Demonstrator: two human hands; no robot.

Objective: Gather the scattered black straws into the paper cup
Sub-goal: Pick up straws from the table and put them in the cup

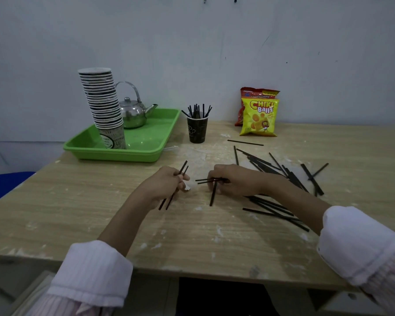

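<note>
A dark paper cup [197, 130] stands at the back of the wooden table [100, 213] with several black straws upright in it. My left hand [167, 182] is closed around two black straws [183, 168] that point up and away from me. My right hand [236, 180] pinches a few black straws [206, 180] at table level, their ends sticking out to the left, and one more straw [213, 195] angles down under the fingers. Several loose straws [271, 167] lie scattered to the right of and beneath my right arm.
A green tray [146, 144] at the back left carries a tall stack of paper cups [105, 108] and a metal kettle [134, 112]. Two snack bags [259, 116] lean against the wall at the back right. The table's front edge is near my sleeves.
</note>
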